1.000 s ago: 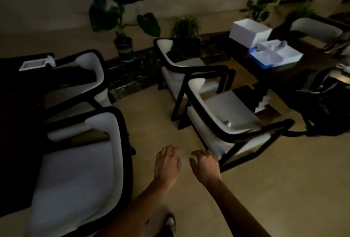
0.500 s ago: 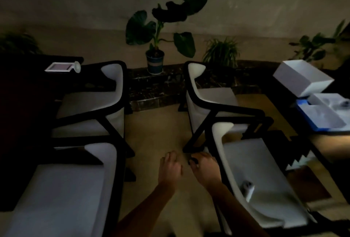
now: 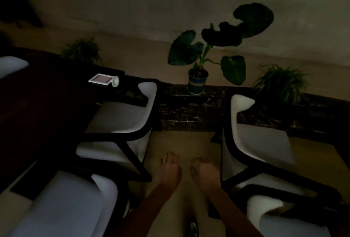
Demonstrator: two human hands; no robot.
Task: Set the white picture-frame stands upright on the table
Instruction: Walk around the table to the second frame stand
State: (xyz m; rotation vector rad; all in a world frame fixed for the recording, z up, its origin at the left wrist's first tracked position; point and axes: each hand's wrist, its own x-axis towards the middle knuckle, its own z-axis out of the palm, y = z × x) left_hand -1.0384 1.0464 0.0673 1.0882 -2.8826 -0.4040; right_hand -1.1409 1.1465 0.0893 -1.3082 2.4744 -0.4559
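Observation:
A white picture-frame stand [image 3: 100, 79] lies flat near the far corner of the dark table [image 3: 47, 107] at the left, its round white base [image 3: 115, 81] pointing right. My left hand [image 3: 169, 170] and my right hand [image 3: 203, 174] hang side by side low in the middle, over the floor between the chairs. Both have loosely curled fingers and hold nothing. They are far from the frame.
White chairs with black frames flank me: two on the left [image 3: 123, 115] [image 3: 62, 204], two on the right [image 3: 259, 138] [image 3: 287, 217]. A potted plant [image 3: 198, 81] stands on a dark stone ledge [image 3: 189, 115] ahead. Tan floor runs between the chairs.
My view has swung to the left: the table with the frame now sits closer to centre, and the white boxes at the right have left the view. My hands stay together.

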